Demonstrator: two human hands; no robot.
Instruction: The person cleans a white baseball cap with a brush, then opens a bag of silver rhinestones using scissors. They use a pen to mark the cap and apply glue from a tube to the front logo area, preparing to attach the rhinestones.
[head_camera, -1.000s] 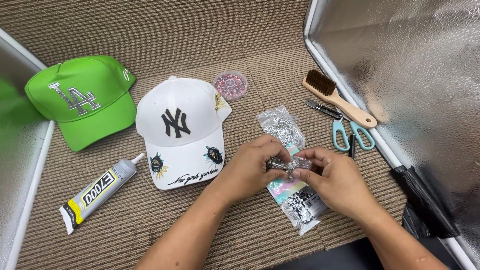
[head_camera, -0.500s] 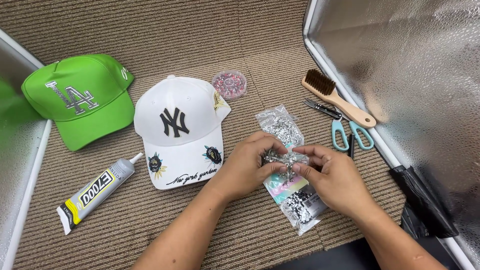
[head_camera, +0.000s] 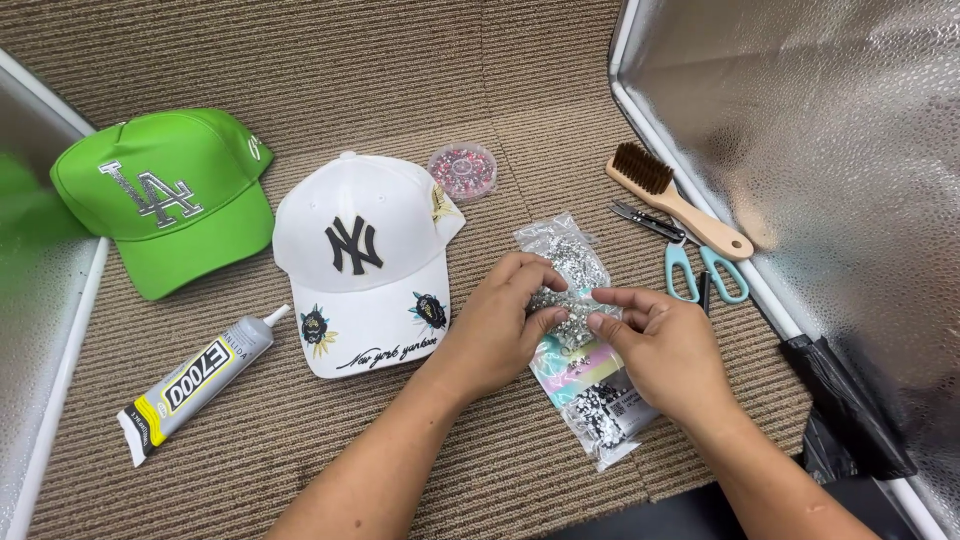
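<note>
My left hand (head_camera: 503, 320) and my right hand (head_camera: 662, 345) both pinch a small clear packet of silver rhinestones (head_camera: 567, 302) held just above the carpet. Under them lies a larger clear bag of rhinestones (head_camera: 598, 405) with a pastel card inside. A second clear bag of stones (head_camera: 560, 250) lies just beyond my fingers. A white cap (head_camera: 365, 262) with a black emblem and flower patches on its brim sits to the left of my left hand.
A green cap (head_camera: 165, 200) lies at far left, a grey glue tube (head_camera: 195, 383) below it. A round box of pink beads (head_camera: 462, 172) sits behind the white cap. A wooden brush (head_camera: 675, 200), small snips (head_camera: 645, 220) and teal scissors (head_camera: 705, 275) lie beside the silver reflective wall (head_camera: 820, 150).
The view has shifted slightly. My hands stay on the small rhinestone packet, my fingers working at it; nothing else on the carpet has moved.
</note>
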